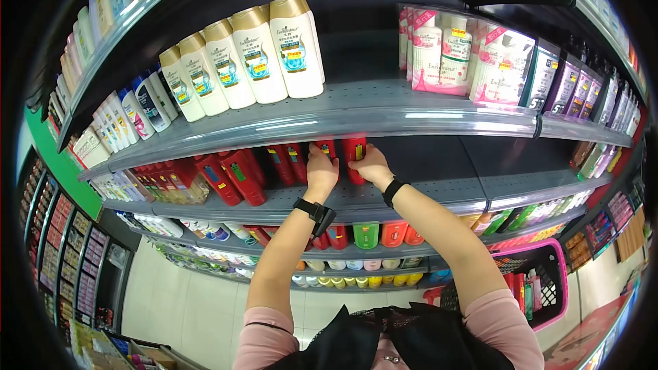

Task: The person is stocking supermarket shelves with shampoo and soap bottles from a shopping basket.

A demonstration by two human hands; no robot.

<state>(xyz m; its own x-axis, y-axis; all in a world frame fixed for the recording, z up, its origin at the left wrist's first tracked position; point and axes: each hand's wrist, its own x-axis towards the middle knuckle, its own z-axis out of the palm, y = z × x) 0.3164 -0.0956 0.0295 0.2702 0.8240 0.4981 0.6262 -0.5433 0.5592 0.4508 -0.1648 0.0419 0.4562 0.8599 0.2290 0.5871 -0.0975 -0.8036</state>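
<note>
Both my hands reach into a grey store shelf [411,195] that holds red bottles. My left hand [321,170] grips a red bottle [326,148] standing on the shelf. My right hand [373,166] holds another red bottle [355,151] just to the right of it, upright with a yellow label. More red bottles [288,162] stand in a row to the left of my left hand. Each wrist carries a black band, the left one a watch [314,211].
White and gold shampoo bottles [260,55] line the shelf above, with pink-and-white packs [452,51] to the right. Lower shelves carry red, green and orange bottles [367,235]. A pink shopping basket [541,281] with goods sits at lower right. Pale tiled floor lies below.
</note>
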